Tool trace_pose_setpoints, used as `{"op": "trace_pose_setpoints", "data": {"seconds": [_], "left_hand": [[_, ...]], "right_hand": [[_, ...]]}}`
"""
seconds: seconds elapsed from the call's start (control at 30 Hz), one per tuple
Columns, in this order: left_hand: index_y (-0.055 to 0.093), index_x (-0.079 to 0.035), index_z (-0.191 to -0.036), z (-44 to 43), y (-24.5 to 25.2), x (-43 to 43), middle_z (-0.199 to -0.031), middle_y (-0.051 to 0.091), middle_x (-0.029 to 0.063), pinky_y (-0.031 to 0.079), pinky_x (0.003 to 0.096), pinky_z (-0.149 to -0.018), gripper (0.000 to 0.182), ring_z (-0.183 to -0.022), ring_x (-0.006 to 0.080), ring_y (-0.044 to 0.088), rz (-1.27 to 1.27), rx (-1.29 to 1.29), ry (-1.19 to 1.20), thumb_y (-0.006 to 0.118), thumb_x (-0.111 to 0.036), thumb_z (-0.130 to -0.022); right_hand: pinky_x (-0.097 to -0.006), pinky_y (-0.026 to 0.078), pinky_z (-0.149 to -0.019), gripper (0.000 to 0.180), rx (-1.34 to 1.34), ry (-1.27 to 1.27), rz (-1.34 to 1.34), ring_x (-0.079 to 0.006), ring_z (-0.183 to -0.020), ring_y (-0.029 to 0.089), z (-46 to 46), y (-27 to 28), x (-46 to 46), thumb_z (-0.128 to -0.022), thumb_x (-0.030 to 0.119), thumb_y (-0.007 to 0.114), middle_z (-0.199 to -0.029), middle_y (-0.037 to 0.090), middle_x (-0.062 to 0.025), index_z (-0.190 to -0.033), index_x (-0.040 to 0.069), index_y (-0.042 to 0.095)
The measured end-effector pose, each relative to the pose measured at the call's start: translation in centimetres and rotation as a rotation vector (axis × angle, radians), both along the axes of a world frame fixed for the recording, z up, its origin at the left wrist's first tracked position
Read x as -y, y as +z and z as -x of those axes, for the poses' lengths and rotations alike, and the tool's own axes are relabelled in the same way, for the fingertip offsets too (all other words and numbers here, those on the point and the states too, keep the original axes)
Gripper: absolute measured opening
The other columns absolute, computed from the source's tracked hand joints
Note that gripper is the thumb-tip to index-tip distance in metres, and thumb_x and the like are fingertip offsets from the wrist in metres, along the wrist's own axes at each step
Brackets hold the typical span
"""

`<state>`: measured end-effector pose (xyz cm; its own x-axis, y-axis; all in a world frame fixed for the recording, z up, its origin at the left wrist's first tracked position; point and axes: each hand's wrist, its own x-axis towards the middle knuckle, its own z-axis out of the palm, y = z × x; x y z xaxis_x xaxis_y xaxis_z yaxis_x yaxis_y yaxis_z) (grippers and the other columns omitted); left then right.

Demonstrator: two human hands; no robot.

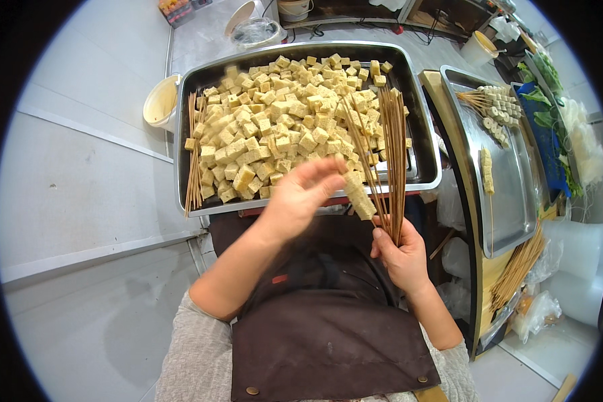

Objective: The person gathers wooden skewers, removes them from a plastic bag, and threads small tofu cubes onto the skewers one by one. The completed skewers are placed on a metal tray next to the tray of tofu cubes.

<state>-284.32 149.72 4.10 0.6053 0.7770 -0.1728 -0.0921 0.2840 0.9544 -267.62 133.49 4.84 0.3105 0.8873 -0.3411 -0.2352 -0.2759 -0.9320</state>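
A deep metal tray (311, 201) before me holds a heap of pale yellow spongy cubes (281, 120), perhaps tofu. My right hand (399, 251) grips a bundle of thin brown skewers (393, 161) near the tray's front right corner, along with one skewer that carries a row of cubes (360, 198). At the upper end of that row is my left hand (306, 193), fingers bent and slightly blurred; whether a cube is between its fingertips cannot be told. More skewers (194, 161) lie along the tray's left side.
On a wooden stand at right, a second metal tray (512, 216) holds one loaded skewer (487, 171) and several skewers of white rings (500, 108). Loose skewers (520, 266) lie beside it. A blue basket (537, 115) with greens is farther right. A white bucket (162, 103) stands left.
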Motion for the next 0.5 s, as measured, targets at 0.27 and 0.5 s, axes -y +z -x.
{"op": "trace_pose_setpoints", "data": {"seconds": [0.27, 0.5], "left_hand": [[0.066, -0.009, -0.101, 3.8, -2.3, -7.2, -0.105, 0.063, 0.0076, 0.047, 0.0435, -0.089, 0.030, -0.102, 0.0323, 0.057, -1.286, -0.891, 0.154, 0.080, -0.019, -0.078], [0.059, -0.009, -0.123, 3.3, -1.3, -6.5, -0.099, 0.064, 0.0016, 0.050, 0.0272, -0.079, 0.034, -0.089, 0.0141, 0.063, -0.111, 0.040, 0.274, 0.073, -0.019, -0.093]], "right_hand": [[-0.0236, 0.051, -0.064, 0.022, -0.038, 0.044, 0.051, -0.0073, -0.069, 0.058, -0.1, -0.5, 0.5, -0.099, 0.005, 0.061, -0.088, 0.063, -0.0022, -0.119, -0.002, 0.062], [-0.0225, 0.049, -0.063, 0.020, -0.006, 0.099, 0.010, -0.0071, -0.067, 0.058, 0.3, -0.2, 0.8, -0.098, 0.005, 0.062, -0.081, 0.062, 0.0000, -0.118, -0.001, 0.064]]}}
